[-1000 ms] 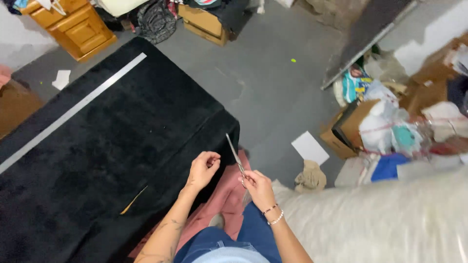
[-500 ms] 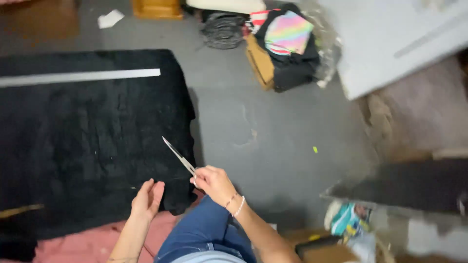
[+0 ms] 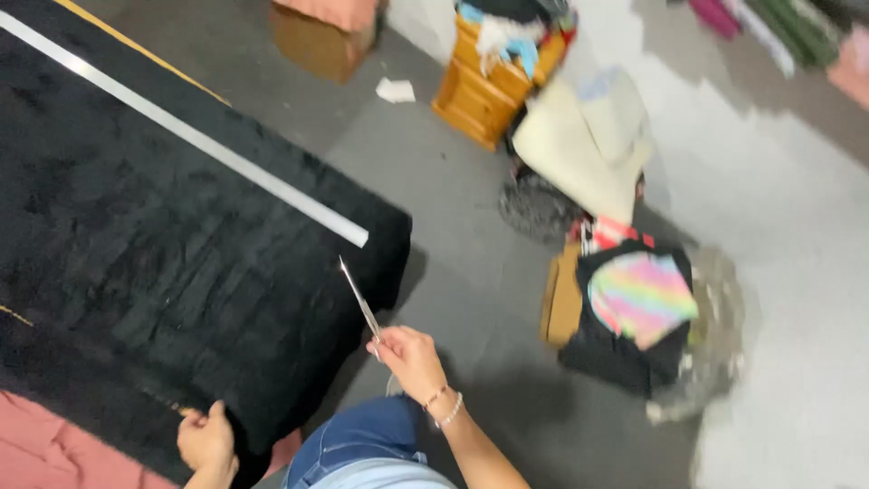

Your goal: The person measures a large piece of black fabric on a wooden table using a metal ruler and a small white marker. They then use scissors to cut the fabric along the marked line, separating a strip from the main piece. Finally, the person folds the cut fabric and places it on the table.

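right hand (image 3: 412, 360) fingers clamped on scissors (image 3: 359, 299), left hand (image 3: 206, 441) pinching black fabric (image 3: 163, 263) edge; raised blades could snag pile if swung carelessly.

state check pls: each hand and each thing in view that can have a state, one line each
right hand: shut on scissors
scissors: blades closed, raised, pointing up and away
left hand: gripping the near edge of the black fabric
black fabric: spread flat
metal ruler: lying flat across the fabric
wooden cabinet: piled with clothes, upright
black bag: on the floor, rainbow cloth on top
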